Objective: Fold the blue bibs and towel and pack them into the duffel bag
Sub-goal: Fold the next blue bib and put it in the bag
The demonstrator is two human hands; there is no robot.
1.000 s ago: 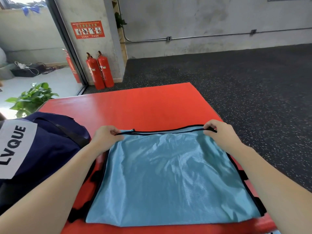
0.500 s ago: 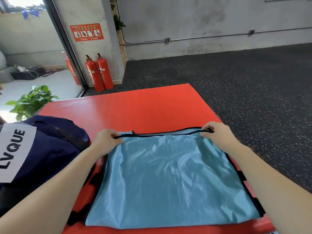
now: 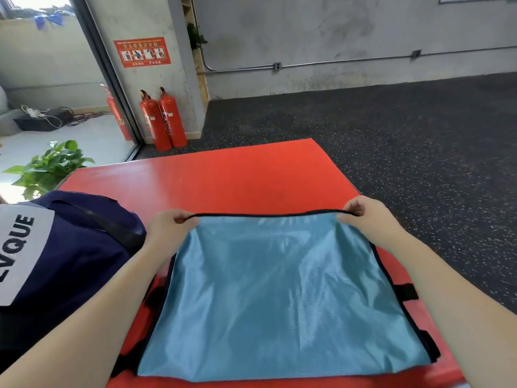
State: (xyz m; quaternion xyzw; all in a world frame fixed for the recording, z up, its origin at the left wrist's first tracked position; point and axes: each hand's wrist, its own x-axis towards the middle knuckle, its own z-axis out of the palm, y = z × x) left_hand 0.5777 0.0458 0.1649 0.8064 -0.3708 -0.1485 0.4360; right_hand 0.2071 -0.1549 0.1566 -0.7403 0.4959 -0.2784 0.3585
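The left hand (image 3: 167, 229) pinches the far left corner of a light blue mesh bib with black edge binding (image 3: 279, 298), its fingers curled round the black trim. The right hand (image 3: 363, 217) pinches the far right corner in the same way, thumb and fingers closed on the binding. Between the two hands the far edge runs as a taut black line, lifted a little off the surface, and the cloth slopes down from it toward the person.

The bib is a shiny, fine-meshed sheet, roughly square, with soft creases that catch the light near its middle. Its near part lies flat on a red padded mat (image 3: 237, 177), close to the mat's near edge. Short black straps (image 3: 405, 292) stick out past its right side, and more black pieces show along its left side. Whether another layer lies beneath the top sheet cannot be told.

Just left of the bib, touching the left forearm, sits a navy blue fabric duffel bag (image 3: 84, 247) with a black strap across its top and a white panel with dark lettering, cut off by the left border. Its opening is not visible. Both forearms run out of the bottom of the view.

Beyond the mat is dark speckled flooring, with two red fire extinguishers (image 3: 163, 119) against a concrete pillar and a green leafy plant (image 3: 50, 166) at the left.
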